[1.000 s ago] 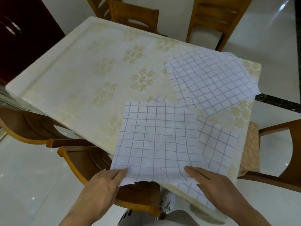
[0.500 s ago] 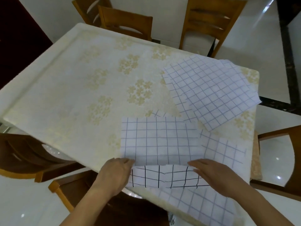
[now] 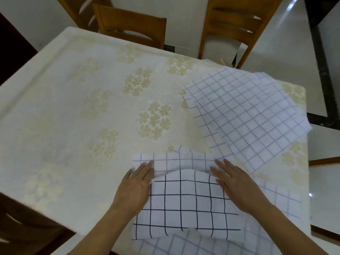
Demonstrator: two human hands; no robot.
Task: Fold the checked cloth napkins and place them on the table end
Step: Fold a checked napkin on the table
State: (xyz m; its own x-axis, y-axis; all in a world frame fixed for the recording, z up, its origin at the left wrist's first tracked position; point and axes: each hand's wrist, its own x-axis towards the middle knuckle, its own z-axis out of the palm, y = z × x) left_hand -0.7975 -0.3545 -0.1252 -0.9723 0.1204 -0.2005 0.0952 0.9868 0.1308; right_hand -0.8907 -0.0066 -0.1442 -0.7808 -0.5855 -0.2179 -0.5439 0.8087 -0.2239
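Note:
A white napkin with a dark grid (image 3: 185,205) lies at the near edge of the table, its near half turned up and over towards its far edge. My left hand (image 3: 135,186) lies flat on its left side with straight fingers. My right hand (image 3: 237,186) lies flat on its right side. The flap bulges up between them. Beneath it sits another checked napkin (image 3: 276,201), sticking out to the right and front. Two or more unfolded checked napkins (image 3: 244,115) overlap at the right end of the table.
The table (image 3: 73,107) has a cream cloth with a pale flower pattern. Wooden chairs stand at the far side (image 3: 132,28) (image 3: 231,24), at the near left (image 3: 27,227) and at the right edge (image 3: 323,161). The floor is glossy white tile.
Both hands carried the napkin's near edge up and away from me, folding it over. They now rest flat near the far edge. The camera moved closer to the table.

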